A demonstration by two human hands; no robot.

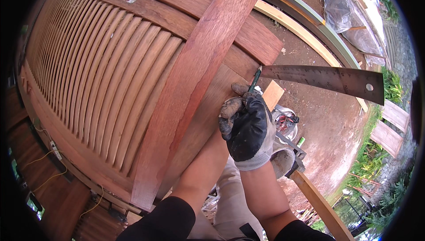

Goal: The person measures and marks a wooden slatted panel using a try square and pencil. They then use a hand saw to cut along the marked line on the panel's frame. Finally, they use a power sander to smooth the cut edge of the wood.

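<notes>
Gripping a green pencil, a gloved right hand works just below it, the pencil's long axis running up and slightly right. Its tip sits beside the near end of a dark metal strip, close to a reddish board's corner. The left hand is largely hidden behind the right; its grip cannot be told. Lower right, a pale container holds red and dark items.
</notes>
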